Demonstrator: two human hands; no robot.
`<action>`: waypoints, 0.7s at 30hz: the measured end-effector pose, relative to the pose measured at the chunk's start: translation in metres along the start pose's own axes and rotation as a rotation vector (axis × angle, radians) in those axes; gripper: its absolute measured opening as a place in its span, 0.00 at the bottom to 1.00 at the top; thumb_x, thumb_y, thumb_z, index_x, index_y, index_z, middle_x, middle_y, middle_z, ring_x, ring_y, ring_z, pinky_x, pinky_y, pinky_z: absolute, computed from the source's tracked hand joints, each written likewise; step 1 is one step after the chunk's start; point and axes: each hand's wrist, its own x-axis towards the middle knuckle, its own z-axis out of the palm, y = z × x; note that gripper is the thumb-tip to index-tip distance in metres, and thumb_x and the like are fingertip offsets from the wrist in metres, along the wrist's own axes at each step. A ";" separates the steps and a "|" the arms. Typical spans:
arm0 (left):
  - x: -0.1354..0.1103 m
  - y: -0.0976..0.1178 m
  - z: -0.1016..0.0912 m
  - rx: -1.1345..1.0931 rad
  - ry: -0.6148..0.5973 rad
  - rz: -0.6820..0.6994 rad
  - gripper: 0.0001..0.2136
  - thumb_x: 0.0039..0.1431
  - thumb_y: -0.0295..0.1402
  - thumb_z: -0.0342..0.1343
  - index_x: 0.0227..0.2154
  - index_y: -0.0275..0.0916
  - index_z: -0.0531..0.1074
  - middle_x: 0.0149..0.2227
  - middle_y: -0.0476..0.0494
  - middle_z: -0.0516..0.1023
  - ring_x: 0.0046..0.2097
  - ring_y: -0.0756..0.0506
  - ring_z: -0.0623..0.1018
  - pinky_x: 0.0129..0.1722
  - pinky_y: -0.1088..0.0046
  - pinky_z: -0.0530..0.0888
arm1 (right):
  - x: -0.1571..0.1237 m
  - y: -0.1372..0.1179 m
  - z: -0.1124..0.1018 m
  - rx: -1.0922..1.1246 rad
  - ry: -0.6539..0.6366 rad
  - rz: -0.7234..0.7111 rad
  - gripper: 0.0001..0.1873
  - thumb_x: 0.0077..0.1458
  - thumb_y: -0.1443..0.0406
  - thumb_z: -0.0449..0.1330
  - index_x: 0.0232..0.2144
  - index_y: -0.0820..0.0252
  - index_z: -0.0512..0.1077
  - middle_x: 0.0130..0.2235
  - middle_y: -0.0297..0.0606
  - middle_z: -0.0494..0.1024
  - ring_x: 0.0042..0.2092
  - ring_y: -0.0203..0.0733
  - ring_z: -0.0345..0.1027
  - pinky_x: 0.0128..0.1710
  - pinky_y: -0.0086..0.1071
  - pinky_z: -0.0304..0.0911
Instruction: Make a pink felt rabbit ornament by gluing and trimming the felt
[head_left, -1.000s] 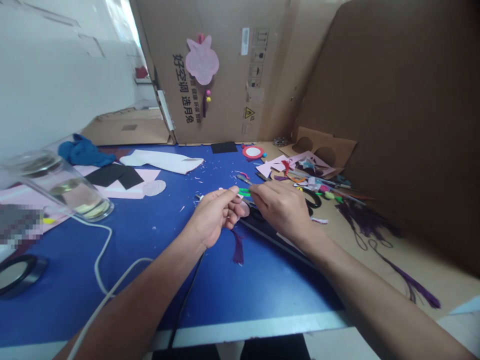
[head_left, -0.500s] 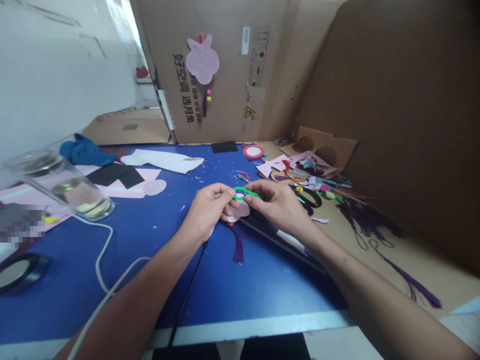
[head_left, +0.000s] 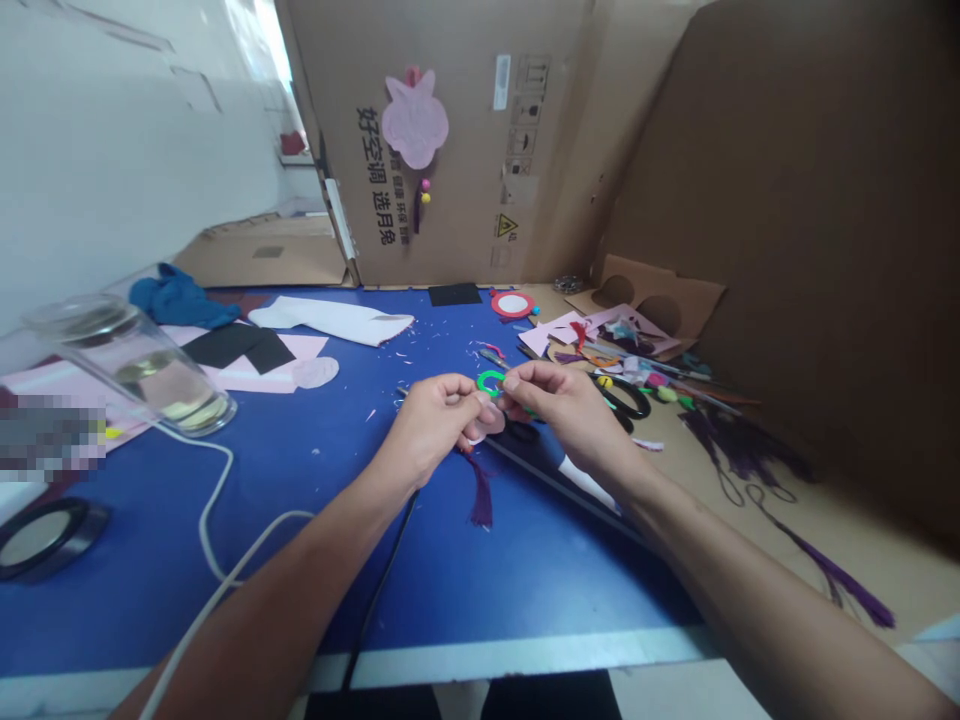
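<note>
My left hand [head_left: 435, 425] and my right hand [head_left: 566, 405] meet over the blue table [head_left: 300, 560], fingers pinched together. Between them they hold a thin green strip [head_left: 491, 381] bent into a small loop. Just below the loop, in my left fingers, is a small pink felt piece [head_left: 487, 424] with a purple tassel [head_left: 480, 497] hanging from it onto the table. Black scissors [head_left: 626, 397] lie just right of my right hand.
A glass jar [head_left: 142, 365] stands at the left with a white cable [head_left: 214, 500] beside it. A tape roll [head_left: 45, 537] sits at the far left. Pink and black felt sheets [head_left: 247, 355], craft scraps [head_left: 615, 335], purple tassels [head_left: 757, 455] and cardboard walls [head_left: 825, 220] surround the spot.
The green strip, nearly straight between my fingers a second ago, is now curled into a closed loop. Both hands have drawn slightly closer together.
</note>
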 end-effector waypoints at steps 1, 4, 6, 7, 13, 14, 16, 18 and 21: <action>0.000 0.000 0.000 0.000 0.003 0.002 0.08 0.58 0.29 0.65 0.26 0.38 0.73 0.25 0.45 0.81 0.21 0.53 0.73 0.20 0.80 0.67 | 0.000 0.001 0.000 0.009 -0.008 0.005 0.17 0.54 0.51 0.73 0.32 0.58 0.79 0.29 0.35 0.81 0.31 0.39 0.71 0.34 0.33 0.66; 0.000 0.000 0.001 0.004 0.009 0.009 0.08 0.58 0.31 0.66 0.26 0.38 0.73 0.24 0.46 0.80 0.21 0.53 0.73 0.20 0.79 0.67 | 0.000 0.003 -0.001 0.031 -0.038 0.018 0.17 0.54 0.51 0.73 0.32 0.58 0.80 0.30 0.35 0.81 0.32 0.38 0.70 0.34 0.33 0.65; 0.001 -0.002 0.000 0.009 0.016 0.018 0.08 0.58 0.32 0.66 0.26 0.38 0.75 0.25 0.46 0.80 0.21 0.53 0.73 0.20 0.79 0.68 | 0.001 0.003 0.000 0.036 -0.056 0.016 0.17 0.54 0.51 0.73 0.32 0.58 0.80 0.31 0.35 0.81 0.32 0.38 0.70 0.34 0.32 0.65; 0.001 -0.002 0.000 0.011 0.020 0.023 0.08 0.58 0.33 0.66 0.27 0.38 0.75 0.25 0.46 0.80 0.21 0.53 0.73 0.19 0.79 0.68 | 0.000 0.003 0.000 0.036 -0.061 0.013 0.17 0.54 0.51 0.73 0.32 0.58 0.80 0.31 0.35 0.81 0.32 0.38 0.70 0.33 0.32 0.64; 0.001 -0.003 -0.001 0.037 0.003 0.048 0.08 0.59 0.34 0.65 0.27 0.37 0.75 0.26 0.47 0.80 0.21 0.53 0.72 0.19 0.80 0.67 | -0.001 0.000 0.003 0.046 -0.085 0.029 0.18 0.52 0.50 0.74 0.30 0.59 0.80 0.28 0.33 0.79 0.30 0.36 0.67 0.31 0.32 0.63; 0.001 -0.003 -0.001 0.040 -0.002 0.050 0.08 0.60 0.34 0.64 0.27 0.38 0.75 0.25 0.47 0.79 0.21 0.53 0.72 0.19 0.80 0.67 | -0.001 -0.001 0.003 0.048 -0.094 0.035 0.18 0.51 0.50 0.74 0.30 0.59 0.80 0.28 0.33 0.79 0.29 0.36 0.67 0.31 0.32 0.63; -0.001 -0.002 0.000 0.047 -0.003 0.059 0.08 0.60 0.33 0.64 0.27 0.38 0.74 0.25 0.49 0.78 0.21 0.53 0.72 0.19 0.80 0.67 | -0.001 -0.002 0.004 0.045 -0.105 0.044 0.19 0.50 0.50 0.74 0.30 0.59 0.80 0.28 0.33 0.79 0.29 0.36 0.66 0.31 0.32 0.62; -0.001 -0.001 0.000 0.058 0.002 0.068 0.08 0.60 0.32 0.64 0.28 0.39 0.73 0.24 0.50 0.78 0.21 0.53 0.72 0.19 0.79 0.67 | -0.001 -0.002 0.004 0.035 -0.101 0.047 0.18 0.49 0.51 0.74 0.29 0.59 0.80 0.27 0.33 0.79 0.28 0.35 0.65 0.30 0.32 0.62; -0.001 -0.001 0.000 0.077 0.002 0.071 0.07 0.61 0.32 0.63 0.28 0.39 0.73 0.25 0.49 0.78 0.21 0.52 0.73 0.19 0.78 0.68 | 0.000 -0.001 0.004 0.015 -0.092 0.042 0.17 0.49 0.52 0.74 0.28 0.59 0.78 0.27 0.32 0.78 0.28 0.35 0.65 0.30 0.32 0.61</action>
